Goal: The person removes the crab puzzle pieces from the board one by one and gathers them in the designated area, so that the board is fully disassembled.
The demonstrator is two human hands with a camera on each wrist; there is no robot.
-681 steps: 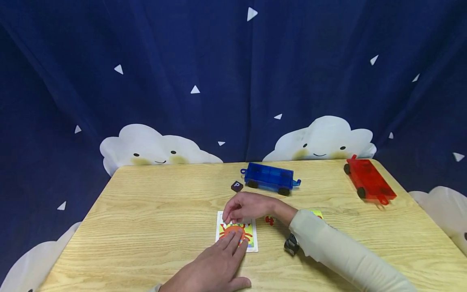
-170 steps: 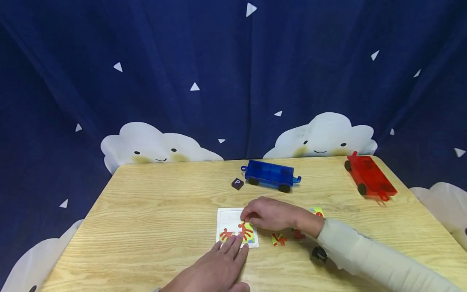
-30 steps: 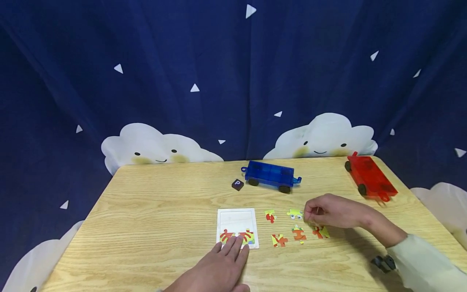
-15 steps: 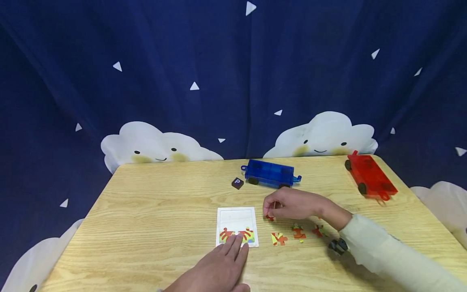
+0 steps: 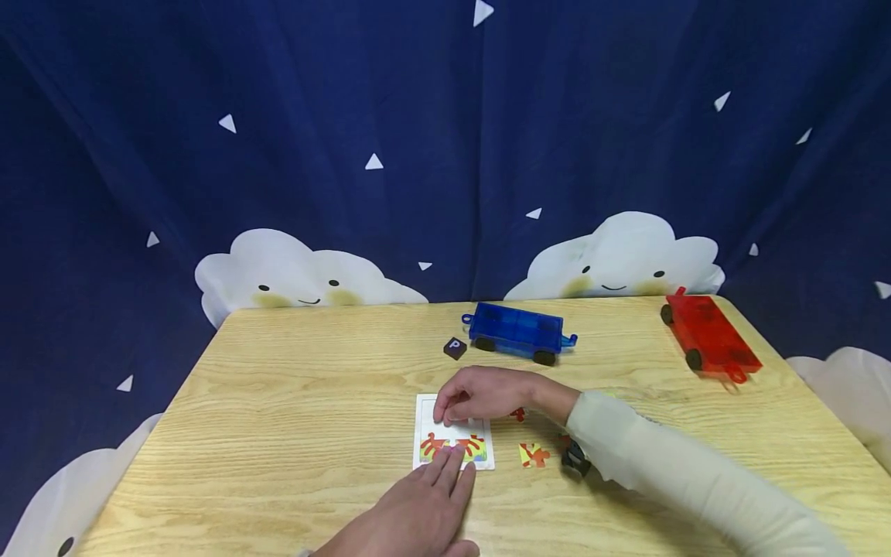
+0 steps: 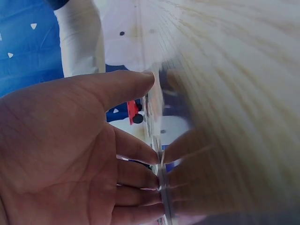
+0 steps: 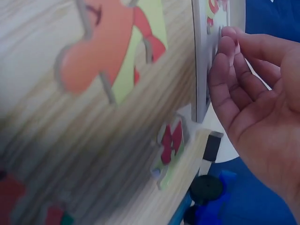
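A person's left hand (image 5: 421, 507) is lying straight-fingered at a puzzle board's (image 5: 426, 422) six o'clock edge; the right hand (image 5: 480, 394), fingers bent, is hovering toward one o'clock, any hold impossible to tell.

the surface (image 5: 292, 387) is glossy wood-grain, the puzzle piece (image 5: 533, 456) smooth, the blue wagon (image 5: 518, 326) and red wagon (image 5: 713, 333) translucent plastic, the curtain (image 5: 306, 116) matt cloth.

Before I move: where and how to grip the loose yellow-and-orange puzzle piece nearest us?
I'd pinch the yellow-and-orange puzzle piece by its body, across near and far edges, from above. It lies flat on the table, so its cut edges are the likely purchase; the right wrist view shows their thickness. Probably skip the rounded knob, off to one side.
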